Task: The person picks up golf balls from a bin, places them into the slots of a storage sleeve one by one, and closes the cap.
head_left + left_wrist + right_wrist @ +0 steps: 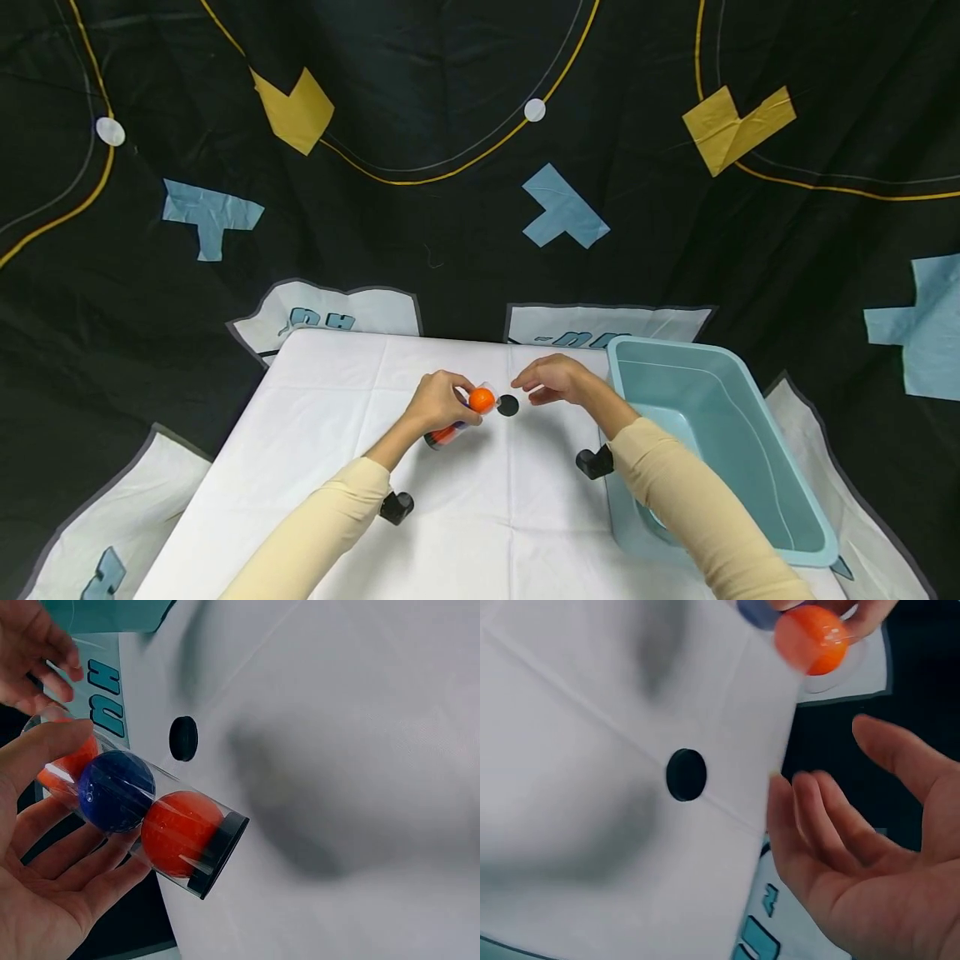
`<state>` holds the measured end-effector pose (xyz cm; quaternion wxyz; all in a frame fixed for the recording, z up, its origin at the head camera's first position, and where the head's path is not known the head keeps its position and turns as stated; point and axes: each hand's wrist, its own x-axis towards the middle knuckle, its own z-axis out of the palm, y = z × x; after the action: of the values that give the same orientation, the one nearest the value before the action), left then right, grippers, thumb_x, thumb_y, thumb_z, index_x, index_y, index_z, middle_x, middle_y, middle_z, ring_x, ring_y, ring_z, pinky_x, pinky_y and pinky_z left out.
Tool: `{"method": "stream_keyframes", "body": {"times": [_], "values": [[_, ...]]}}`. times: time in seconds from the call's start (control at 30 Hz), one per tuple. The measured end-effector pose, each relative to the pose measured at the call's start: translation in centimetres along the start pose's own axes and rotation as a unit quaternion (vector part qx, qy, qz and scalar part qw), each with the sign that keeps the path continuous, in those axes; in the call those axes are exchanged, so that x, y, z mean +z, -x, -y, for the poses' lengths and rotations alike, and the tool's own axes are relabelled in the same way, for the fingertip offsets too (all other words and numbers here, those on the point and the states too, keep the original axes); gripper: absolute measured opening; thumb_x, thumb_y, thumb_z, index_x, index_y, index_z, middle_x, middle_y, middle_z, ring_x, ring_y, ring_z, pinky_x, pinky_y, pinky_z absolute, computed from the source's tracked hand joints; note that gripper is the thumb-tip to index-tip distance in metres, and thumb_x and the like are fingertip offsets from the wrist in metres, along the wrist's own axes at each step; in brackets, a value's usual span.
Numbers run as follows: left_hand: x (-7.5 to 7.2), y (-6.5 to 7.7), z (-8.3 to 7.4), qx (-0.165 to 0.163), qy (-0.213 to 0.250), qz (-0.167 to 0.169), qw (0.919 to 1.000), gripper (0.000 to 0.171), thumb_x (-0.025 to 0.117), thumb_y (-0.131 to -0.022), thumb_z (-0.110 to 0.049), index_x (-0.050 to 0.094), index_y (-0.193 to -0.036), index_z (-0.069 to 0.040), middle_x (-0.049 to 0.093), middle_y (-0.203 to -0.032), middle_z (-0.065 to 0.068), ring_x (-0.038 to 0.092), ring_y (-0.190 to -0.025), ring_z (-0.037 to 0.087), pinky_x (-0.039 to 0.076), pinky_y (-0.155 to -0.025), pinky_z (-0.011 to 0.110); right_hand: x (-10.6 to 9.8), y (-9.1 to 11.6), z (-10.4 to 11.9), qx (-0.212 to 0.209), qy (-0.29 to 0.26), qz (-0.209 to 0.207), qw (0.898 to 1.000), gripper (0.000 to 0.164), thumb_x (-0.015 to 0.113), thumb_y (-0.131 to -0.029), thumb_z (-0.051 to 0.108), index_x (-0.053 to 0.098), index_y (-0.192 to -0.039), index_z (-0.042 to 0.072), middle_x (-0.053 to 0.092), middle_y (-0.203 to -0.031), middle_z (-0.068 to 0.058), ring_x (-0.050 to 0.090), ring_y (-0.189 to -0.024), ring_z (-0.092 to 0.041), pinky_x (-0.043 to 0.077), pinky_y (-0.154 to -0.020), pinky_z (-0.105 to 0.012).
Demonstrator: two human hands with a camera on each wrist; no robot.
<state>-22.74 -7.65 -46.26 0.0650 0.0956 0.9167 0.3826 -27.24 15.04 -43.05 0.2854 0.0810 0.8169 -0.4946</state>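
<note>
My left hand (441,402) grips a clear plastic tube (166,780) around its side, thumb on one face and fingers beneath. Inside sit an orange ball (482,400), a blue ball (117,791) and a red-orange ball (182,833) in a row. A black cap closes the tube's near end; the end by the orange ball is uncapped and points toward my right hand. That right hand (555,379) hovers just right of the tube, fingers loosely bent, holding nothing. On the white table between them lies a round black lid (508,406).
A light blue plastic bin (787,467) stands at the table's right side, under my right forearm. Black wrist-camera mounts show beside both wrists. Behind the white-covered table (465,533) hangs a black cloth with yellow and blue tape pieces.
</note>
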Motion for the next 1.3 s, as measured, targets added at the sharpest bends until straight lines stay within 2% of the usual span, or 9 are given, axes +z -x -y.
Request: {"method": "stream_keyframes", "body": {"times": [0.13, 0.27, 0.4, 0.47, 0.53, 0.73, 0.9, 1.07, 1.3], "values": [[-0.3, 0.1, 0.5, -0.006, 0.002, -0.001, 1.0, 0.036, 0.094, -0.067, -0.021, 0.078, -0.098, -0.011, 0.076, -0.084, 0.005, 0.067, -0.074, 0.015, 0.054, -0.065, 0.028, 0.8, -0.9, -1.0, -0.025, 0.01, -0.048, 0.998, 0.034, 0.076, -0.089, 0.021, 0.071, -0.114, 0.0, 0.066, -0.123, -0.02, 0.067, -0.095, -0.027, 0.059, -0.086, -0.032], [-0.4, 0.3, 0.8, -0.012, 0.013, -0.001, 0.9999, 0.039, 0.094, -0.067, -0.02, 0.079, -0.101, -0.01, 0.077, -0.086, 0.007, 0.068, -0.074, 0.016, 0.056, -0.066, 0.03, 2.0, -1.7, -1.9, -0.038, 0.051, -0.102, 0.993, 0.046, 0.078, -0.087, 0.029, 0.068, -0.124, 0.003, 0.065, -0.127, -0.019, 0.067, -0.094, -0.026, 0.059, -0.083, -0.03], [-0.5, 0.4, 1.1, -0.017, 0.017, -0.002, 0.9997, 0.039, 0.094, -0.067, -0.019, 0.079, -0.102, -0.01, 0.076, -0.085, 0.006, 0.067, -0.072, 0.015, 0.056, -0.064, 0.029, 3.4, -2.6, -2.8, -0.06, 0.107, -0.162, 0.979, 0.055, 0.079, -0.084, 0.032, 0.067, -0.129, 0.004, 0.068, -0.127, -0.019, 0.065, -0.106, -0.033, 0.056, -0.089, -0.038], [-0.5, 0.4, 1.3, -0.018, 0.016, -0.004, 0.9997, 0.038, 0.094, -0.067, -0.019, 0.079, -0.101, -0.01, 0.076, -0.084, 0.005, 0.067, -0.071, 0.015, 0.055, -0.063, 0.028, 4.1, -3.1, -3.4, -0.073, 0.123, -0.186, 0.972, 0.055, 0.079, -0.083, 0.032, 0.067, -0.128, 0.003, 0.072, -0.121, -0.019, 0.061, -0.116, -0.038, 0.053, -0.093, -0.043], [-0.5, 0.4, 1.4, -0.018, 0.015, -0.006, 0.9997, 0.038, 0.094, -0.067, -0.018, 0.079, -0.101, -0.01, 0.076, -0.084, 0.005, 0.067, -0.071, 0.015, 0.055, -0.063, 0.028, 4.7, -3.7, -4.1, -0.082, 0.135, -0.209, 0.965, 0.055, 0.079, -0.082, 0.032, 0.067, -0.126, 0.002, 0.074, -0.115, -0.02, 0.057, -0.119, -0.04, 0.051, -0.094, -0.046], [-0.5, 0.5, 1.7, -0.016, 0.019, -0.012, 0.9996, 0.037, 0.094, -0.066, -0.018, 0.079, -0.099, -0.01, 0.076, -0.083, 0.006, 0.067, -0.069, 0.015, 0.055, -0.061, 0.027, 6.7, -5.0, -5.9, -0.099, 0.108, -0.265, 0.953, 0.055, 0.08, -0.08, 0.02, 0.064, -0.127, -0.003, 0.07, -0.118, -0.026, 0.057, -0.115, -0.043, 0.047, -0.096, -0.05], [-0.5, 0.7, 2.0, -0.021, 0.015, -0.014, 0.9996, 0.037, 0.094, -0.066, -0.018, 0.079, -0.099, -0.009, 0.075, -0.082, 0.005, 0.066, -0.069, 0.014, 0.054, -0.061, 0.027, 8.2, -5.8, -7.6, -0.117, 0.093, -0.291, 0.945, 0.056, 0.078, -0.078, 0.016, 0.062, -0.128, -0.004, 0.069, -0.12, -0.027, 0.058, -0.114, -0.044, 0.046, -0.099, -0.051], [-0.6, 0.8, 2.2, -0.021, 0.019, -0.016, 0.9995, 0.037, 0.094, -0.066, -0.016, 0.079, -0.099, -0.009, 0.076, -0.083, 0.006, 0.067, -0.069, 0.015, 0.055, -0.061, 0.028, 9.1, -6.2, -8.8, -0.143, 0.094, -0.307, 0.936, 0.062, 0.078, -0.077, 0.015, 0.059, -0.132, -0.006, 0.068, -0.123, -0.029, 0.063, -0.113, -0.044, 0.05, -0.097, -0.052], [-0.6, 0.7, 2.2, -0.02, 0.024, -0.012, 0.9994, 0.038, 0.094, -0.066, -0.016, 0.078, -0.099, -0.009, 0.075, -0.08, 0.004, 0.066, -0.068, 0.014, 0.054, -0.06, 0.027, 9.7, -6.4, -9.6, -0.172, 0.109, -0.326, 0.923, 0.059, 0.078, -0.075, 0.012, 0.061, -0.128, -0.008, 0.069, -0.112, -0.028, 0.065, -0.107, -0.042, 0.051, -0.094, -0.052]]}}
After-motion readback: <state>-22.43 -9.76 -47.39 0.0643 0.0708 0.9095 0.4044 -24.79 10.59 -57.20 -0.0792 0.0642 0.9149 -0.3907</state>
